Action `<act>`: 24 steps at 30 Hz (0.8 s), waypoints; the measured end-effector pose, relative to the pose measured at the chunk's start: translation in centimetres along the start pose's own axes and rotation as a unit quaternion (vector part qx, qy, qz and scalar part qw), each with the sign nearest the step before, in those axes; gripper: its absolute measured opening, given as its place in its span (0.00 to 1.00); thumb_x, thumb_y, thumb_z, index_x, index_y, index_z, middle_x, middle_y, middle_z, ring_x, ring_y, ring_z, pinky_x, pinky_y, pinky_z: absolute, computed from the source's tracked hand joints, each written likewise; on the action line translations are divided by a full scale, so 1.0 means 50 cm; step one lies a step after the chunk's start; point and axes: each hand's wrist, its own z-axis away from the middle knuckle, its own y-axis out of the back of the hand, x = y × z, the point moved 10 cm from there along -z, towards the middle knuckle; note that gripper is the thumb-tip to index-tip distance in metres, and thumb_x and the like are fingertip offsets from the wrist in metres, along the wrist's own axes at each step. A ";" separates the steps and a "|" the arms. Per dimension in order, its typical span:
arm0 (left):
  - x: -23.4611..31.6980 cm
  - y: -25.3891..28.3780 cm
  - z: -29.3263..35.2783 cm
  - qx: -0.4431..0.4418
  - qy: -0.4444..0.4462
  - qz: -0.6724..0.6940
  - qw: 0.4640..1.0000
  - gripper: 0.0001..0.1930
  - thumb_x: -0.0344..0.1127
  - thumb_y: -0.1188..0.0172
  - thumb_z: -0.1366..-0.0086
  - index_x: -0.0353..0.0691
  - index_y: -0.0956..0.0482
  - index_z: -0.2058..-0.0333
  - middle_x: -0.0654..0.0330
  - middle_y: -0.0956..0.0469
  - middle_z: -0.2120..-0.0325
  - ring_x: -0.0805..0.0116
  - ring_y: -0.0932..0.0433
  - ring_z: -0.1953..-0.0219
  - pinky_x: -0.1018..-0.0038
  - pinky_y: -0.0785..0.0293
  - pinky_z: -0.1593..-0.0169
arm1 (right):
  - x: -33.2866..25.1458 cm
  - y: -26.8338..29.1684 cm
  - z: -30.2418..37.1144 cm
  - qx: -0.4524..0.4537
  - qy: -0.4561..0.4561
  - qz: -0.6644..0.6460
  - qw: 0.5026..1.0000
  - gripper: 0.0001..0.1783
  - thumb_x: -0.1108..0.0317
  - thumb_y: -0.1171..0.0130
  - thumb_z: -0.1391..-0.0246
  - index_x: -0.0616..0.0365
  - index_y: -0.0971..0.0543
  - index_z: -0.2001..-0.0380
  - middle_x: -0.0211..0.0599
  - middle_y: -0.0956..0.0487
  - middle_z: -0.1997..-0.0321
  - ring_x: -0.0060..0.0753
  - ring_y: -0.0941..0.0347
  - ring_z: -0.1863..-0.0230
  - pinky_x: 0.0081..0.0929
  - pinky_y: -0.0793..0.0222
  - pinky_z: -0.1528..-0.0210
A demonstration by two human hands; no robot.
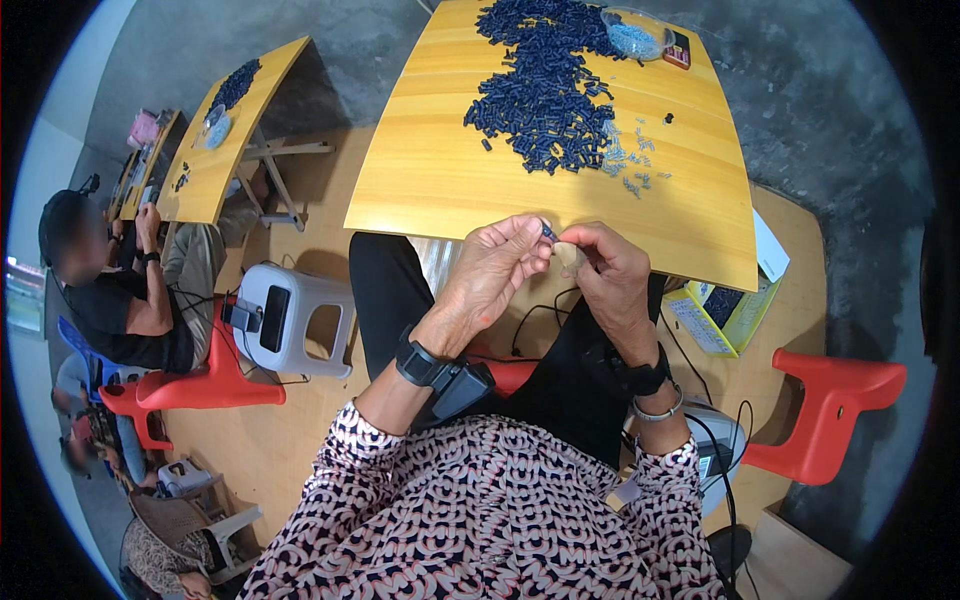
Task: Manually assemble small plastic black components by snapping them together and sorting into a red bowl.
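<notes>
My left hand [505, 258] is closed in a pinch just past the table's near edge. Between its thumb and fingers is a small dark blue plastic piece [547, 231], mostly covered by the fingertips. My right hand [612, 275] meets it there, thumb and forefinger pressed together; whatever they grip is too small to make out. A pale beige patch shows at its fingertips. Beyond both hands, a big heap of dark blue pieces [540, 95] spreads over the yellow wooden table [420, 150]. Small clear or silvery pieces [625, 158] lie scattered at the heap's right.
A clear bowl of light blue pieces [632, 40] stands at the far right of the table beside a small red box [678, 50]. A yellow bin [705, 322] sits below right, near a red stool [825, 410]. Left are a grey-white stool [295, 315] and a seated person [130, 290].
</notes>
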 end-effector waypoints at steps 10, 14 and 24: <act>-0.004 -0.004 0.009 -0.004 -0.007 0.006 1.000 0.08 0.34 0.47 0.36 0.34 0.24 0.66 0.65 0.25 0.76 0.79 0.27 0.75 0.85 0.28 0.68 | -0.052 -0.011 -0.002 -0.012 0.106 0.096 0.990 0.12 0.84 0.47 0.60 0.62 0.25 0.69 0.37 0.24 0.72 0.28 0.25 0.71 0.22 0.31 0.69; -0.003 -0.002 0.010 -0.003 0.001 0.002 1.000 0.08 0.33 0.47 0.36 0.34 0.24 0.66 0.65 0.25 0.76 0.79 0.27 0.75 0.85 0.28 0.69 | -0.006 -0.013 -0.007 -0.019 0.062 0.018 0.998 0.11 0.82 0.44 0.58 0.62 0.25 0.67 0.36 0.25 0.73 0.28 0.25 0.72 0.21 0.31 0.70; -0.015 -0.016 0.015 -0.041 0.039 0.036 0.998 0.07 0.33 0.47 0.36 0.35 0.24 0.67 0.66 0.27 0.76 0.80 0.31 0.75 0.83 0.31 0.69 | -0.067 -0.041 -0.018 -0.149 0.167 0.082 0.971 0.24 0.88 0.52 0.57 0.63 0.28 0.53 0.40 0.30 0.60 0.34 0.31 0.62 0.22 0.34 0.60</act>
